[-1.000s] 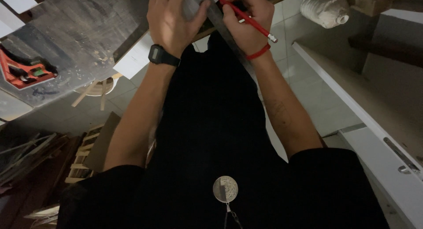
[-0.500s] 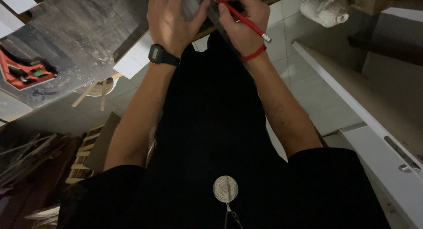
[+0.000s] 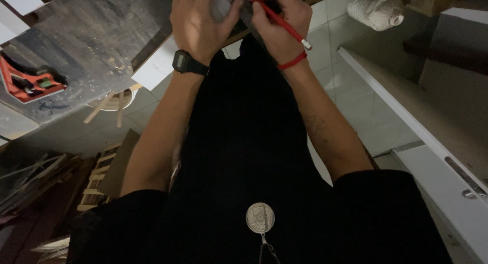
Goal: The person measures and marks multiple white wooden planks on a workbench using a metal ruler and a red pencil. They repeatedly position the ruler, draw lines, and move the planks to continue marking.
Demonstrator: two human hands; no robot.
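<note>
- Far left: I see an orange-red power tool [image 3: 28, 83] lying on the dark, scuffed desk [image 3: 96, 35], well apart from both hands; pale sawdust is scattered on the desk surface near it.
- Lower left: under the desk edge stand a round stool with wooden sticks [image 3: 109, 102] and a stack of wooden slats [image 3: 94, 180] on the floor.
- Left of centre: a white sheet [image 3: 156, 67] hangs over the desk edge, just beside the left wrist, which wears a black digital watch [image 3: 188, 64].
- Centre top: my left hand [image 3: 199, 22] lies palm down on a grey metal ruler [image 3: 229, 2]; its fingers are spread flat and press on the ruler, closing on nothing.
- Centre top, right of the ruler: my right hand [image 3: 282, 22] has its fingers closed narrowly around a red pencil [image 3: 278, 20]. The pencil slants, its metal-capped end toward the wrist and its tip at the ruler's edge at the top of the frame. A red cord bracelet [image 3: 292, 61] circles this wrist.
- Centre bottom: a round silver pendant [image 3: 260, 218] hangs against my black shirt.
- Upper right: a spool of white twine [image 3: 375, 9] lies on its side above the pale tiled floor [image 3: 356, 101].
- Far right: a white panel with a metal handle [image 3: 447, 182] runs diagonally.
</note>
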